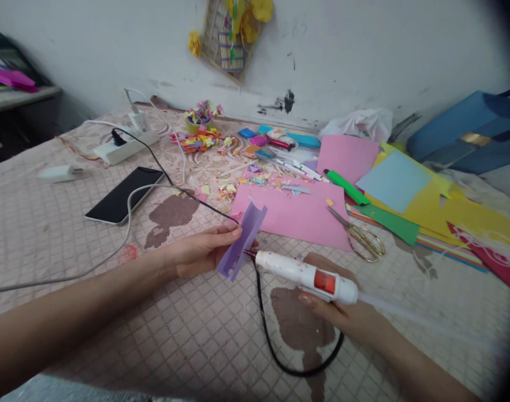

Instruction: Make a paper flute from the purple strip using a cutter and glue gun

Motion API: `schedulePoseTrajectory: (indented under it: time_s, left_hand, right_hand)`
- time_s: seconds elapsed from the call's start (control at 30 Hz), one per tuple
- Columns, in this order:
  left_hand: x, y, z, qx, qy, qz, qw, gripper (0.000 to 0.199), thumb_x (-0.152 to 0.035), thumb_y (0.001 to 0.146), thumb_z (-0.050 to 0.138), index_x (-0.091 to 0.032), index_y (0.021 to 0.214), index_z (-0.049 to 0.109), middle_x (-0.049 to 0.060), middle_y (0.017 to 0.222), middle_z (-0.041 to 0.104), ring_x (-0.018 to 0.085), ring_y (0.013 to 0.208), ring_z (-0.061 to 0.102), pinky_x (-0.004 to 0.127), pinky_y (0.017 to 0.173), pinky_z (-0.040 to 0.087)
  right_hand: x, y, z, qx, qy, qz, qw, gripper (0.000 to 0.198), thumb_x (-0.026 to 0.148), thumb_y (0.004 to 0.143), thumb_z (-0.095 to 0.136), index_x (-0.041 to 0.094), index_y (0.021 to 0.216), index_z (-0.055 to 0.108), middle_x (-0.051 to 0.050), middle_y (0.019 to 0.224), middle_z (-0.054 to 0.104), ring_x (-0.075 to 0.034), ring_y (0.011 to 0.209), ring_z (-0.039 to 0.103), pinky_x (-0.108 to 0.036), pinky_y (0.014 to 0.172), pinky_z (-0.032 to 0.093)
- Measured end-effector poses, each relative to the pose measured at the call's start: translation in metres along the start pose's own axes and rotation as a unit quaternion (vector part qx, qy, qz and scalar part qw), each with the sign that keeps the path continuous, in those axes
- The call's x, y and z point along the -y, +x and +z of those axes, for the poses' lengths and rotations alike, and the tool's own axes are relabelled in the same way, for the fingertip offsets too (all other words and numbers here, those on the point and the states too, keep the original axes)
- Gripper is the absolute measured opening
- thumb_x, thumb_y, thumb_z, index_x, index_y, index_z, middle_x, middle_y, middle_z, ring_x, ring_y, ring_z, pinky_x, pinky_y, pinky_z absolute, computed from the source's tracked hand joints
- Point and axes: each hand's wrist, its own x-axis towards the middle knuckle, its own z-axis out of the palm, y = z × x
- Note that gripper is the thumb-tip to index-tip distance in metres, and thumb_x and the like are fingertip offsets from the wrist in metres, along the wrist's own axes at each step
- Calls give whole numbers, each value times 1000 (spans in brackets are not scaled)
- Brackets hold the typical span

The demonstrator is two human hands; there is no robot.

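Note:
My left hand point(213, 245) pinches a folded strip of purple paper point(241, 241), thumb in front and fingers behind. Glue dots show near the strip's lower end. In my right hand point(334, 301) is a white hot glue gun point(297, 273) with a red window on its body. Its dark nozzle points left and meets or nearly meets the purple paper's right edge. A long clear glue stick point(422, 318) sticks out of its back end. The black cord point(263, 324) loops below the gun and runs behind the paper to the power strip.
Gold-handled scissors point(364, 237) lie beside a pink sheet point(297, 215) with paper scraps. Stacked coloured paper point(460, 215), a green marker point(346, 187) and a blue bag point(468, 134) are on the right. A phone point(125, 195), power strip point(127, 146) and white cable point(129, 218) lie left.

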Motion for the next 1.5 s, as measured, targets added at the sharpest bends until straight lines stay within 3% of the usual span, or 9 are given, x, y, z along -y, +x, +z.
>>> schedulePoseTrajectory:
  time_s: [0.17,0.33,0.43,0.67,0.93,1.2,1.37,1.5]
  left_hand:
    - [1,0,0,4,-4,6,1000,26,-25,79,69,-14,100,61,7,97,69,14,85,65,23,77,49]
    - [1,0,0,39,-9,-6,999,26,-23,79,69,-14,102,62,6,95,69,12,82,66,20,77,49]
    - [2,-1,0,44,-10,-15,999,28,-23,80,68,-14,106,61,8,103,68,12,89,65,21,79,48]
    - [3,-1,-3,48,-14,-39,998,32,-23,82,66,-15,112,59,9,107,67,13,91,65,23,82,47]
    - [-1,-1,3,42,-13,-5,999,24,-23,77,71,-14,98,64,5,92,70,11,79,65,20,74,48]
    - [-1,0,0,22,10,-1,1000,27,-27,80,68,-13,102,63,8,97,69,13,85,64,23,78,47]
    - [-1,0,1,46,-10,-8,999,27,-24,78,70,-14,102,64,6,94,69,12,82,64,21,76,47]
    - [1,-2,-1,56,-8,-32,998,32,-24,80,68,-14,110,61,8,105,67,13,90,63,23,80,46]
  right_hand:
    - [2,2,-1,2,8,-18,1000,37,52,87,43,22,66,52,-1,65,58,-16,61,57,-26,52,46]
    - [-14,-4,3,-26,-36,36,998,32,48,89,43,22,76,55,-1,68,60,-17,62,59,-27,56,46]
    - [-20,-4,4,-49,-42,32,997,29,44,90,43,21,80,57,-2,71,62,-18,66,59,-27,61,48]
    - [-21,0,4,-118,-64,36,990,29,43,89,46,21,71,54,-1,66,60,-18,63,56,-29,64,48]
    - [-9,-5,6,-24,-23,26,999,30,47,88,45,22,72,55,-1,65,59,-17,60,57,-26,54,47]
    - [5,-1,5,10,18,-15,1000,35,52,86,45,23,69,53,-1,66,58,-16,65,57,-26,60,49]
    - [-12,-5,7,-29,-23,37,999,30,45,89,45,22,70,52,0,63,56,-15,57,55,-25,53,45]
    - [-22,-3,9,-100,-44,41,993,29,43,88,45,22,69,51,0,61,56,-17,59,55,-28,57,45]
